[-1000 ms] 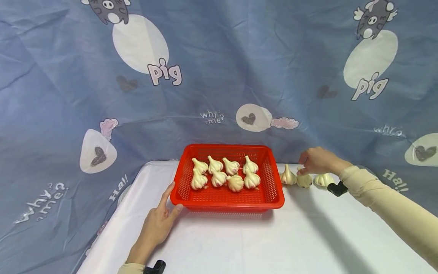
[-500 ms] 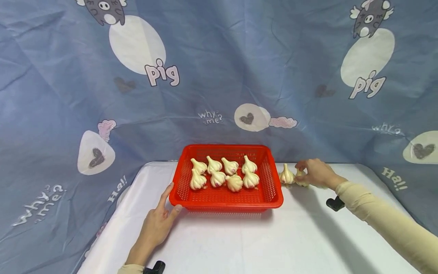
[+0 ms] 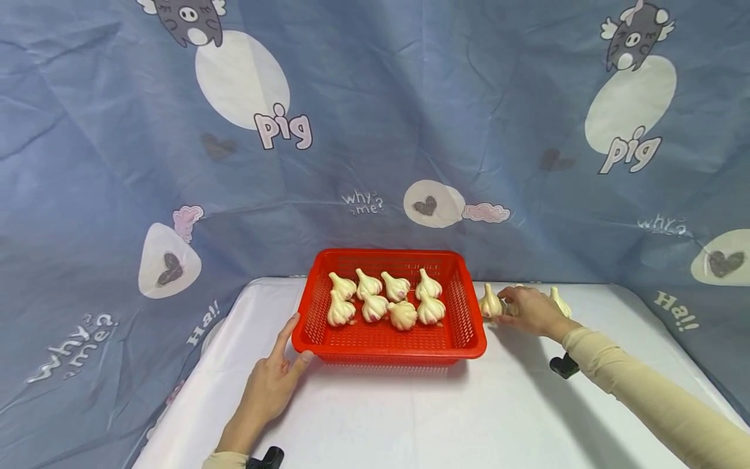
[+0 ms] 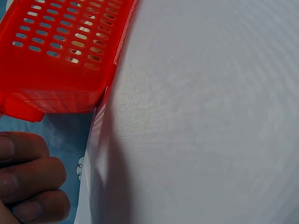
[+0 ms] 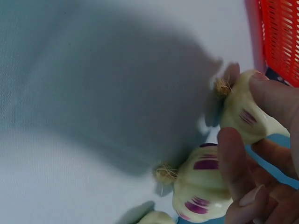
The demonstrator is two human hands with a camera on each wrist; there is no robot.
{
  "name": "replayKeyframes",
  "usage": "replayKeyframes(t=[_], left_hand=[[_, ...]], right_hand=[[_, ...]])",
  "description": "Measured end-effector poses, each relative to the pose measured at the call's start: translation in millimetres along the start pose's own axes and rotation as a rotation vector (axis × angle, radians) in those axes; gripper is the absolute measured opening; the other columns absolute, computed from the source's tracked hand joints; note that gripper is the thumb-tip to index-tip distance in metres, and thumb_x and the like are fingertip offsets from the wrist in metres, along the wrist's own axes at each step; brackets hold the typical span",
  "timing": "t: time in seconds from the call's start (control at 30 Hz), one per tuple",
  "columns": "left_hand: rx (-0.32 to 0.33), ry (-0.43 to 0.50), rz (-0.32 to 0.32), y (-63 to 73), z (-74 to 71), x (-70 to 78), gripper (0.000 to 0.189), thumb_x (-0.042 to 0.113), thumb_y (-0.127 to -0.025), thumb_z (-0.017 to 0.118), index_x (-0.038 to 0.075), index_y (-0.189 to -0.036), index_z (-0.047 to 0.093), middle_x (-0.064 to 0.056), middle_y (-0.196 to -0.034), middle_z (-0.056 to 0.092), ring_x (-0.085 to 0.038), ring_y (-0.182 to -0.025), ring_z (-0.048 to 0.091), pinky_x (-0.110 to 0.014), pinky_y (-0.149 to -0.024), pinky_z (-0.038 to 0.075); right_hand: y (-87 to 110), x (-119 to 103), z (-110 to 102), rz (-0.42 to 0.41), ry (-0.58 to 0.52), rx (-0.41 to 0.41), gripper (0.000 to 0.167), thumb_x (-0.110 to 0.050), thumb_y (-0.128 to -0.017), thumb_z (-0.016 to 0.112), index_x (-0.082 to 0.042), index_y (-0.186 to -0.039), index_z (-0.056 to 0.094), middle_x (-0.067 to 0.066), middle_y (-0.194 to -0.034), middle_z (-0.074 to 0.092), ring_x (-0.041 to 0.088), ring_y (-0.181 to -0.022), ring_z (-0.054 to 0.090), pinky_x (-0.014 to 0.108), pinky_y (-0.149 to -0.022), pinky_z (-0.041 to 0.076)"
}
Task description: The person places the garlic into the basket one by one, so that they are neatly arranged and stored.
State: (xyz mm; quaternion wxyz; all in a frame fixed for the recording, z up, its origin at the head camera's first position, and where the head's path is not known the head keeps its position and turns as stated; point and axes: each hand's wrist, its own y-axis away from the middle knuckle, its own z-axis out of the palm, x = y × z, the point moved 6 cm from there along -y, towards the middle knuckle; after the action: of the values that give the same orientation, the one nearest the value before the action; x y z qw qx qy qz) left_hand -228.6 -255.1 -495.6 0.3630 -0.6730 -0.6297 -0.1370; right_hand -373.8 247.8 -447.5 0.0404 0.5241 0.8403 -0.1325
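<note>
In the head view my right hand (image 3: 532, 311) is at the garlic bulb (image 3: 489, 303) nearest the basket's right side. The right wrist view shows the thumb and fingers pinching this pale bulb (image 5: 243, 109), its root tuft pointing left. Beside it, close to my fingers, lies a second bulb (image 5: 201, 184) with purple streaks. My left hand (image 3: 268, 387) rests by the near left corner of the red plastic basket (image 3: 389, 350), index finger and thumb extended at its rim. Its other fingers (image 4: 35, 175) are bent in the left wrist view. Several garlic bulbs sit in two rows inside the basket.
Another garlic bulb (image 3: 560, 302) stands right of my right hand on the white-covered table (image 3: 375, 417). A blue cloth (image 3: 363, 130) with pig prints hangs right behind the table.
My right hand has come down and moved left, from over the middle bulb to the one nearest the basket. The rightmost bulb shows again behind it. My left hand has stayed in place.
</note>
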Motion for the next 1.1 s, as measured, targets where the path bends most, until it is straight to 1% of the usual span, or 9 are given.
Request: replayKeyframes(t=[0.07, 0.13, 0.23, 0.37, 0.47, 0.57, 0.7, 0.9, 1.1], left_hand=[[-0.002, 0.001, 0.0, 0.0, 0.0, 0.2, 0.075, 0.041, -0.102, 0.069, 0.042, -0.166, 0.031, 0.016, -0.051, 0.029, 0.0, -0.048, 0.021, -0.026, -0.046, 0.025], [-0.006, 0.004, -0.004, -0.3, 0.2, -0.2, 0.075, 0.041, -0.102, 0.069, 0.043, -0.166, 0.03, 0.016, -0.051, 0.029, 0.0, -0.048, 0.021, -0.026, -0.046, 0.025], [-0.01, 0.008, -0.01, -0.7, 0.6, -1.1, 0.076, 0.042, -0.102, 0.07, 0.045, -0.166, 0.03, 0.016, -0.051, 0.029, 0.0, -0.047, 0.021, -0.026, -0.045, 0.025], [-0.009, 0.005, -0.014, -0.7, 0.5, -1.1, 0.076, 0.042, -0.101, 0.07, 0.046, -0.166, 0.029, 0.016, -0.051, 0.03, 0.0, -0.047, 0.021, -0.026, -0.045, 0.025], [-0.01, 0.002, -0.015, -0.4, 0.3, -0.1, 0.075, 0.043, -0.101, 0.069, 0.045, -0.166, 0.03, 0.015, -0.051, 0.03, 0.0, -0.047, 0.021, -0.026, -0.045, 0.025], [-0.011, -0.001, -0.016, 0.2, 0.2, 0.3, 0.075, 0.043, -0.102, 0.069, 0.044, -0.166, 0.03, 0.015, -0.051, 0.03, 0.0, -0.047, 0.022, -0.026, -0.045, 0.025], [-0.004, -0.007, -0.009, -0.3, -1.3, 1.2, 0.075, 0.043, -0.102, 0.069, 0.044, -0.166, 0.03, 0.015, -0.051, 0.03, 0.0, -0.047, 0.022, -0.026, -0.045, 0.025], [-0.007, -0.005, -0.02, -0.6, -1.7, 1.3, 0.075, 0.044, -0.102, 0.069, 0.045, -0.165, 0.03, 0.015, -0.051, 0.03, 0.0, -0.047, 0.022, -0.026, -0.045, 0.024], [-0.014, -0.006, -0.037, 0.3, -0.7, -0.7, 0.075, 0.045, -0.101, 0.069, 0.048, -0.165, 0.03, 0.015, -0.051, 0.028, -0.001, -0.048, 0.021, -0.026, -0.045, 0.024]], right_hand=[[-0.7, 0.1, 2.0, 0.009, 0.004, 0.012, 0.048, -0.035, -0.083, 0.089, -0.003, -0.116, 0.074, 0.009, -0.093, 0.074, 0.024, -0.082, 0.066, 0.045, -0.067, 0.053], [-1.6, 0.5, 3.7, 0.021, 0.004, 0.02, 0.049, -0.039, -0.085, 0.088, -0.005, -0.116, 0.074, 0.011, -0.099, 0.076, 0.027, -0.086, 0.07, 0.046, -0.067, 0.055], [-2.7, 0.8, 6.5, 0.047, -0.01, 0.016, 0.051, -0.044, -0.087, 0.086, -0.005, -0.118, 0.073, 0.016, -0.108, 0.078, 0.036, -0.094, 0.074, 0.052, -0.071, 0.058], [-3.0, 0.1, 11.0, 0.074, -0.031, 0.008, 0.053, -0.043, -0.089, 0.085, -0.003, -0.121, 0.071, 0.02, -0.111, 0.078, 0.041, -0.098, 0.075, 0.055, -0.075, 0.058], [-3.1, -0.6, 15.2, 0.091, -0.039, 0.01, 0.052, -0.04, -0.09, 0.084, -0.002, -0.122, 0.069, 0.021, -0.11, 0.078, 0.042, -0.097, 0.075, 0.053, -0.071, 0.058], [-3.4, -2.3, 17.3, 0.099, -0.042, 0.019, 0.051, -0.038, -0.089, 0.085, -0.003, -0.121, 0.068, 0.021, -0.11, 0.078, 0.042, -0.094, 0.075, 0.05, -0.066, 0.057], [-5.3, -4.9, 17.2, 0.099, -0.047, 0.031, 0.048, -0.035, -0.087, 0.084, -0.004, -0.12, 0.067, 0.019, -0.109, 0.077, 0.036, -0.087, 0.074, 0.047, -0.063, 0.056], [-4.4, -5.9, 21.4, 0.115, -0.056, 0.034, 0.05, -0.033, -0.088, 0.083, -0.004, -0.124, 0.065, 0.019, -0.112, 0.077, 0.033, -0.085, 0.073, 0.047, -0.064, 0.056], [0.9, -5.8, 26.4, 0.134, -0.053, 0.065, 0.052, -0.036, -0.09, 0.081, -0.004, -0.127, 0.063, 0.015, -0.102, 0.075, 0.029, -0.08, 0.068, 0.044, -0.059, 0.052]])
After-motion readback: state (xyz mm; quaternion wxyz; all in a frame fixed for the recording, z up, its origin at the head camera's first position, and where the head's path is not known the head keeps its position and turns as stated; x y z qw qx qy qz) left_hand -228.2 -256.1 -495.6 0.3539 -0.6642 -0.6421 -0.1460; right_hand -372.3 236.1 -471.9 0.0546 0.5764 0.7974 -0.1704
